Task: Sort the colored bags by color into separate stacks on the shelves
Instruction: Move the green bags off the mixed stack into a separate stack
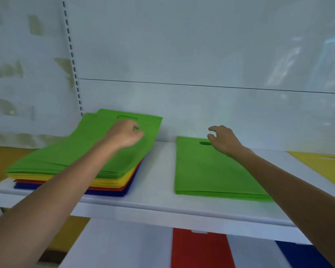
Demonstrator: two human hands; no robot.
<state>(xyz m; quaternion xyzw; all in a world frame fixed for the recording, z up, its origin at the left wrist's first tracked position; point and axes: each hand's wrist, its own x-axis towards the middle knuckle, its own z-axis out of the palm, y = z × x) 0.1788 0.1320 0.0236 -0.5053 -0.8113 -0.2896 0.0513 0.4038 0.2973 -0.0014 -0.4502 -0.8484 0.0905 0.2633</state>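
Shelf (159, 206): white, smooth board in the head view, with a pale glossy wall (201, 55) behind.
Pile (46, 171): flat bags below and left of the left fingers; green over yellow, red and blue, with fanned edges.
Top bag (81, 147): green, thin, limp sheet; oval handle slot just beyond the fingertips; long axis runs from the wall toward the person, skewed left.
Left hand (124, 136): fingers curled; thumb and fingertips seem to pinch the top bag near its slot.
Right hand (222, 140): fingers loosely bent and apart, holding nothing, above the slot end of the green stack.
Green stack (211, 171): right of the left fingers, across a strip of shelf; squared edges, lying parallel.
Coming move: likely carrying the top bag rightward; the left hand is nearer the bag, the right nearer the stack.
Yellow stack (321, 165): well right of the right fingers.
Lower shelf: red bag (199, 248) and blue bag (302, 254), below both hands.
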